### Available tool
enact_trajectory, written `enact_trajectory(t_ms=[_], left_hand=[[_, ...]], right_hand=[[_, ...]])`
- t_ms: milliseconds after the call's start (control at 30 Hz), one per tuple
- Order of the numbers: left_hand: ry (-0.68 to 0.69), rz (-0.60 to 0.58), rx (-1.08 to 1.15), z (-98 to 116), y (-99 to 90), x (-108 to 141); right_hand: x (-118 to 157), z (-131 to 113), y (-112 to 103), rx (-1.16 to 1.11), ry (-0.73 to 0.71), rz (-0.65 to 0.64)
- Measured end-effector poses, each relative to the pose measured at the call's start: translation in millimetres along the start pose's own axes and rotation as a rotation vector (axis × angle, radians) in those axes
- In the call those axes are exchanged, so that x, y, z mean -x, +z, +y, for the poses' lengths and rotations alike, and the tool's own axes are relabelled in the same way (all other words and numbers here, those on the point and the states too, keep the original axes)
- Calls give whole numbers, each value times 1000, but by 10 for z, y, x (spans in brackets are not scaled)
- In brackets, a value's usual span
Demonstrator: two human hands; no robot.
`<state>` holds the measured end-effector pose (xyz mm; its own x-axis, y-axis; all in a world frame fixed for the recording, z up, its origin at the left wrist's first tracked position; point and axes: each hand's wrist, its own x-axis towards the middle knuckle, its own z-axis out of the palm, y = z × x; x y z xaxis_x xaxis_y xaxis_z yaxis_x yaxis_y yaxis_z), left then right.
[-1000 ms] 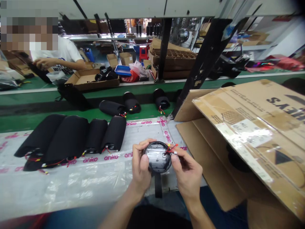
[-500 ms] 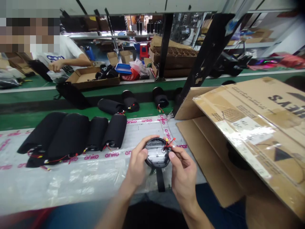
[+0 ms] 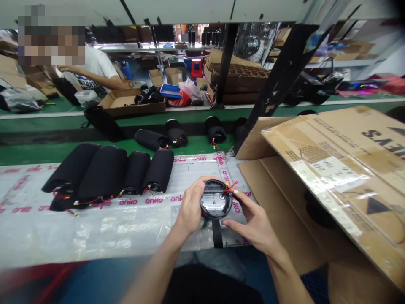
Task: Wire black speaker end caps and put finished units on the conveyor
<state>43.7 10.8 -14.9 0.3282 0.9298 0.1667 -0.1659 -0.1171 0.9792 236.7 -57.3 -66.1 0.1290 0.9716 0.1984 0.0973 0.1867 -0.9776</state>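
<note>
A black cylindrical speaker (image 3: 215,203) is held with its round open end facing me, showing a grey inside. Red wires with small red, yellow and white plugs (image 3: 230,186) stick out at its upper right, and a black strap (image 3: 217,234) hangs below. My left hand (image 3: 192,207) is closed around the left side, thumb at the rim. My right hand (image 3: 253,217) cups the right side, its fingers beside the wires and its thumb spread away near the lower rim. The fingertips behind the speaker are hidden.
Several black cylinders (image 3: 103,173) with wires lie left on the plastic-covered table (image 3: 126,228). More cylinders (image 3: 176,133) lie on the green surface beyond. A large open cardboard box (image 3: 341,160) stands right, by a dark post (image 3: 281,76). A co-worker (image 3: 101,67) is across the bench.
My right thumb has come off the speaker's face and moved down and outward. My left hand still grips it. The view has shifted slightly, and the co-worker's arm has risen.
</note>
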Motion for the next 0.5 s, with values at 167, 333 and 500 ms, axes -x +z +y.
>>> enact_trajectory(t_ms=[167,333,500], left_hand=[[12,-17,-34,1,-14,4],[-5,-18,-85,-1,-25,17],[-37,-3,-139,1,-49,38]], right_hand=[[-121,-22,-15,69,43,2],[-318,-205,-159,131,67,-136],[-490,-310,-220,215,49,-238]])
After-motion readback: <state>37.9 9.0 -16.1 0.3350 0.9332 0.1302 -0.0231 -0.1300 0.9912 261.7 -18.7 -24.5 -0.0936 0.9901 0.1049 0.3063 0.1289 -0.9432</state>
